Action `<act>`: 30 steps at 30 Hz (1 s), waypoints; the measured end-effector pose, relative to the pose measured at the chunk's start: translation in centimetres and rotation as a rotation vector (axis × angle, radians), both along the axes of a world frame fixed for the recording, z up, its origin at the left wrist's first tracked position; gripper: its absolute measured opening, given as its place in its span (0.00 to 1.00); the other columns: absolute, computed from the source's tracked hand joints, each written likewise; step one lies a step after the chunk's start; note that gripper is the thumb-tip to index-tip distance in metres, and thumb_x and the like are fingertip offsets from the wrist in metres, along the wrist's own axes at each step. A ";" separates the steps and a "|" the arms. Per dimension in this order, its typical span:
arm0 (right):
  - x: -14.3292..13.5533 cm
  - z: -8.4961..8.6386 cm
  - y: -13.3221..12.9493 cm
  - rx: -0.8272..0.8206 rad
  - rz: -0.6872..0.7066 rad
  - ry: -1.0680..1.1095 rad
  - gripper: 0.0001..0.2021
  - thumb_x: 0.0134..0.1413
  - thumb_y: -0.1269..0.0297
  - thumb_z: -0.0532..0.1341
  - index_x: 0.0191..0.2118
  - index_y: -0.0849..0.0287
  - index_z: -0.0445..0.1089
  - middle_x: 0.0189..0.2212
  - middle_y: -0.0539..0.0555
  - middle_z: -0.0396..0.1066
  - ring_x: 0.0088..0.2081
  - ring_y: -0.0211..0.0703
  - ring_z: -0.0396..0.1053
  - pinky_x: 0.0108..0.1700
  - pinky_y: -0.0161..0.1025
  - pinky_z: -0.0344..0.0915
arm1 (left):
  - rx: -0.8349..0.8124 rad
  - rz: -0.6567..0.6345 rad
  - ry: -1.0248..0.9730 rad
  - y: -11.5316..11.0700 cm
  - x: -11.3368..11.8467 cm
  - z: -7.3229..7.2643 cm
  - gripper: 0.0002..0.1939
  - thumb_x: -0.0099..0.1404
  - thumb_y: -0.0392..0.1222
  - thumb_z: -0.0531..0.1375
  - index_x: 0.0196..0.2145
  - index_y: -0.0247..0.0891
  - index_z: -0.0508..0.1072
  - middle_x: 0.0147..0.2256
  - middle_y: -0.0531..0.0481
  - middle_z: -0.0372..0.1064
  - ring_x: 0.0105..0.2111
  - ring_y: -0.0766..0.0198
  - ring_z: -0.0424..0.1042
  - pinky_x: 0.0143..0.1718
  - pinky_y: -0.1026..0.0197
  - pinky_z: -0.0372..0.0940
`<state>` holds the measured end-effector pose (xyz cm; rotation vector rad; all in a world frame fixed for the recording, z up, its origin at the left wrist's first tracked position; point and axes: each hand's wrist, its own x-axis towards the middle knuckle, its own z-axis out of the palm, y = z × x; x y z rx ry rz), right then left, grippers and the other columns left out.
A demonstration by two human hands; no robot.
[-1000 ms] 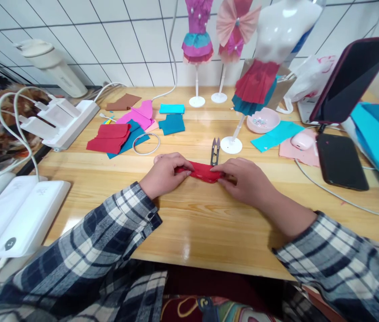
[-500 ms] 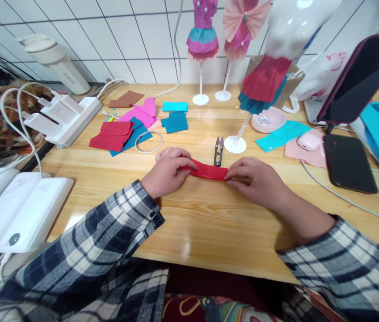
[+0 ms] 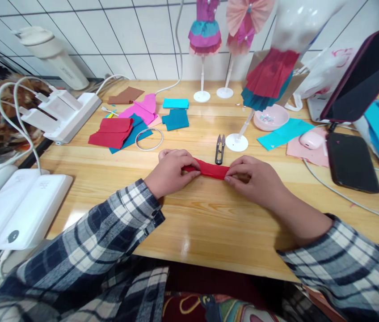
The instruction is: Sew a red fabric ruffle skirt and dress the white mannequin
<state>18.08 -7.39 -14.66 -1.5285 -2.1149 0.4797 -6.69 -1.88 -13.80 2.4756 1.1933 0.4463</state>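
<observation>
A folded strip of red crepe paper (image 3: 213,170) lies low over the wooden table (image 3: 209,232), stretched between my two hands. My left hand (image 3: 175,172) pinches its left part between thumb and fingers and covers that end. At the right end, the thumb and fingertips of my right hand (image 3: 253,179) are pressed together on the paper. Just beyond the strip lie black thread snips (image 3: 220,150), blades pointing away from me. Small mannequins on white stands rise behind; the nearest (image 3: 271,78) wears a pleated red and teal skirt.
Red paper pieces (image 3: 111,133), teal paper (image 3: 176,120) and a white ring (image 3: 149,139) lie at the back left. A pink bowl (image 3: 271,118), a turquoise strip (image 3: 285,134) and a black phone (image 3: 353,161) lie right. White power banks (image 3: 35,210) and a power strip (image 3: 75,118) line the left.
My left thumb and fingers have slid slightly right along the red strip, so less of it shows between my hands. The camera view has shifted slightly.
</observation>
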 end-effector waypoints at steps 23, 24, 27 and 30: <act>0.6 0.9 -0.8 -0.012 0.138 0.140 0.03 0.53 0.65 0.64 0.33 0.54 0.76 0.39 0.53 0.73 0.39 0.44 0.72 0.40 0.41 0.69 | 0.430 -0.125 0.121 -0.6 -0.1 0.7 0.09 0.68 0.45 0.58 0.35 0.46 0.78 0.36 0.52 0.77 0.41 0.56 0.69 0.53 0.42 0.46; 0.6 0.9 -0.8 -0.013 0.139 0.143 0.03 0.53 0.65 0.64 0.33 0.54 0.76 0.40 0.52 0.73 0.39 0.44 0.72 0.41 0.41 0.70 | 0.449 -0.121 0.110 -0.5 0.0 0.6 0.09 0.68 0.45 0.58 0.34 0.46 0.78 0.35 0.52 0.77 0.40 0.56 0.69 0.53 0.42 0.47; 0.7 0.9 -0.8 0.017 0.129 0.129 0.02 0.52 0.66 0.65 0.32 0.54 0.75 0.39 0.52 0.73 0.40 0.44 0.73 0.41 0.42 0.70 | 0.496 -0.104 0.066 -0.5 0.1 0.5 0.09 0.67 0.44 0.58 0.33 0.46 0.78 0.34 0.53 0.77 0.38 0.58 0.70 0.52 0.43 0.47; 0.9 1.2 -0.8 0.090 0.100 0.092 0.02 0.52 0.68 0.64 0.32 0.54 0.74 0.38 0.53 0.74 0.39 0.44 0.73 0.42 0.42 0.70 | 0.514 -0.080 0.034 -0.7 0.1 0.8 0.08 0.67 0.43 0.59 0.33 0.45 0.78 0.34 0.53 0.77 0.38 0.58 0.71 0.52 0.44 0.48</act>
